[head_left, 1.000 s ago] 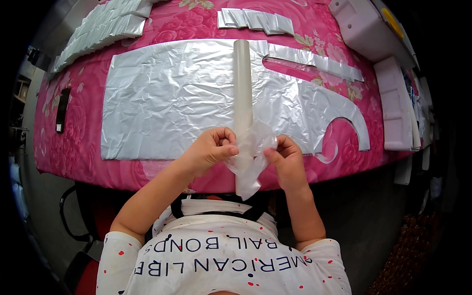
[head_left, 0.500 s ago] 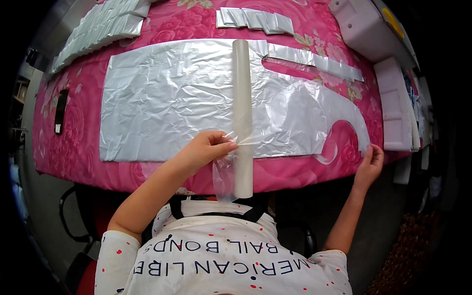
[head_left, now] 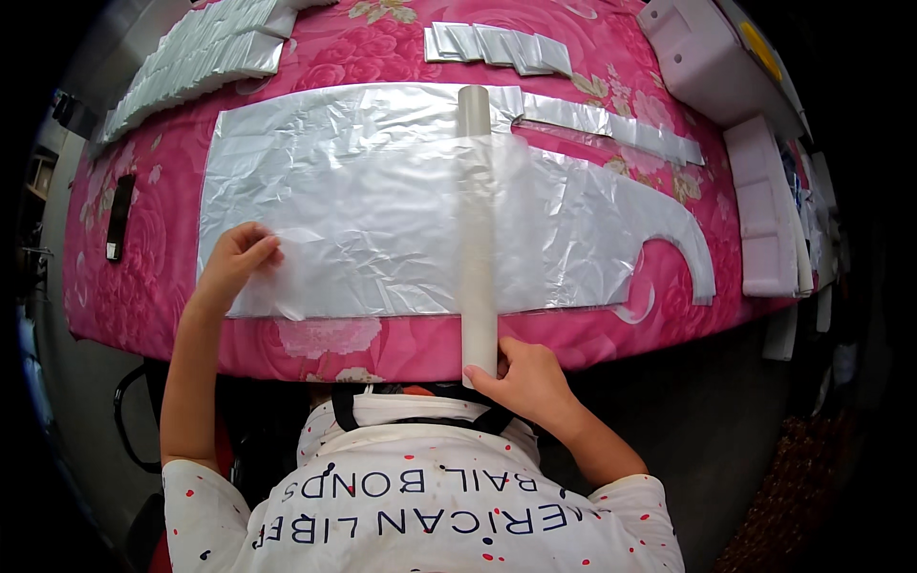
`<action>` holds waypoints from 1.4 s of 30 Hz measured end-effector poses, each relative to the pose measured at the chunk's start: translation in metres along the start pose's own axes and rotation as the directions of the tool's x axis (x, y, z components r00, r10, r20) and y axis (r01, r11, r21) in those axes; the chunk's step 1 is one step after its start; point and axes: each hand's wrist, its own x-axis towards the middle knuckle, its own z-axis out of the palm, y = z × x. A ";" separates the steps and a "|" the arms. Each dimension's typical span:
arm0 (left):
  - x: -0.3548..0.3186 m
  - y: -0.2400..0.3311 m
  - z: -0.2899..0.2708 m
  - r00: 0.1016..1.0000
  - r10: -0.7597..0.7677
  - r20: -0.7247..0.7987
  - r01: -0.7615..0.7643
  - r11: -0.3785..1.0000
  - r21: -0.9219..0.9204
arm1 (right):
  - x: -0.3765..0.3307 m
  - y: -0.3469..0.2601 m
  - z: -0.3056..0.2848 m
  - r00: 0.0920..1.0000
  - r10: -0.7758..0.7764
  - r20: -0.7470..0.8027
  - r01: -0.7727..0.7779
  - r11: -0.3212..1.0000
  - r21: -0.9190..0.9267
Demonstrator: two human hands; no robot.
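Note:
A thin silvery plastic apron (head_left: pixel 592 229) with curved cut-outs and a long strap lies flat across the table. Across it, front to back, rests a pale tube (head_left: pixel 479 334). My left hand (head_left: pixel 234 260) pinches the edge of a translucent plastic film (head_left: pixel 382 205), which stretches over the apron's left half and across the tube's middle. With its thumb on top, my right hand (head_left: pixel 528 378) grips the tube's near end, which sticks out past the table's front edge. Where the film ends on the right is hard to make out.
Stacked folded plastic packets (head_left: pixel 205 62) sit at the back left, and a smaller row of packets (head_left: pixel 497 48) at the back. A dark narrow object (head_left: pixel 119 218) lies on the left. White foam boxes (head_left: pixel 764 210) stand along the right. A pink floral cloth (head_left: pixel 420 349) covers the table.
My left hand has moved left from beside the tube, spreading the film over the apron. My right hand has left the apron's right end and taken hold of the tube's near end.

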 end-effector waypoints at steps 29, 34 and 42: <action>0.036 0.021 0.199 0.737 0.573 0.359 -0.604 0.319 0.730 | 0.034 0.003 -0.047 0.993 -0.004 0.116 -0.011 0.992 0.129; 0.037 0.023 0.201 0.731 0.566 0.382 -0.605 0.278 0.746 | 0.124 -0.007 -0.064 0.975 -0.162 -0.152 0.199 0.942 0.270; 0.036 0.025 0.199 0.753 0.531 0.389 -0.595 0.295 0.748 | 0.229 -0.039 -0.075 0.965 -0.038 -0.259 0.237 0.544 0.805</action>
